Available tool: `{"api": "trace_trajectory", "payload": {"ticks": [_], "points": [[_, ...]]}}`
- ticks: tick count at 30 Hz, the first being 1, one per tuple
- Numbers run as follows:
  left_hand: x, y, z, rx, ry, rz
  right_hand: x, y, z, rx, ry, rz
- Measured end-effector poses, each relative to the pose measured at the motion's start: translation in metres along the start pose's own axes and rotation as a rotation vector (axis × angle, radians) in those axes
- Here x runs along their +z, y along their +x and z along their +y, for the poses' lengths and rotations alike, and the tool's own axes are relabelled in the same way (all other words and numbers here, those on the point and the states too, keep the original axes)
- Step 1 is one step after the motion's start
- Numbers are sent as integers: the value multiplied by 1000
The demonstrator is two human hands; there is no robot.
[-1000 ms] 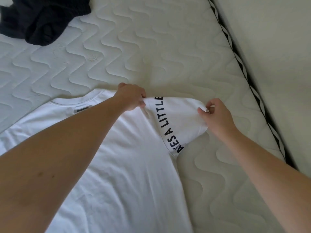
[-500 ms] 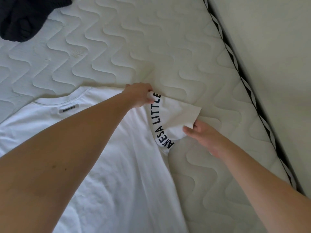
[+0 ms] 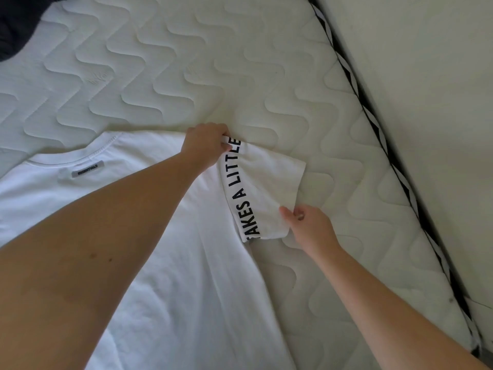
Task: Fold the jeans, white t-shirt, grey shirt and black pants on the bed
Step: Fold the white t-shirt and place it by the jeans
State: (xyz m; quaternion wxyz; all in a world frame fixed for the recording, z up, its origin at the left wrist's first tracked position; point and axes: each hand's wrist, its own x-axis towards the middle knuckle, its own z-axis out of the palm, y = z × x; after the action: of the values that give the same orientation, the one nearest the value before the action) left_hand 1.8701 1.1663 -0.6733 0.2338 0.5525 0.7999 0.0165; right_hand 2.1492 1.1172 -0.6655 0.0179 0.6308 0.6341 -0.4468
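Since a moment ago, my right hand [image 3: 306,225] has drawn the sleeve [image 3: 269,188] hem down.
My left hand [image 3: 205,145] pinches the white t-shirt [image 3: 165,276] shoulder as anchor; right pinches the hem, flattening it on the bed [image 3: 186,62].

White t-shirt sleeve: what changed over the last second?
The right hand slid from the sleeve cuff's far corner to its near corner, still pinching it; the sleeve went from bunched to flatter. The left hand keeps gripping the shoulder seam. The white t-shirt body stays flat on the mattress.
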Motion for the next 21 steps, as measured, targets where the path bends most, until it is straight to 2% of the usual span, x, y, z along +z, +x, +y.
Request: {"api": "trace_trajectory", "payload": {"ticks": [4,9,14,16,21], "points": [[1,2,13,81,86,-87,6,-8,9,66,-43,-13],[7,8,54,208,111,-227,12,-10,3,116,65,-64],[20,7,82,227,34,-187,15,-19,-6,237,464,-68],[25,5,86,221,5,-158,16,-24,-4,275,418,-57],[34,-2,99,291,113,-181,16,-34,8,223,-22,-33]]}}
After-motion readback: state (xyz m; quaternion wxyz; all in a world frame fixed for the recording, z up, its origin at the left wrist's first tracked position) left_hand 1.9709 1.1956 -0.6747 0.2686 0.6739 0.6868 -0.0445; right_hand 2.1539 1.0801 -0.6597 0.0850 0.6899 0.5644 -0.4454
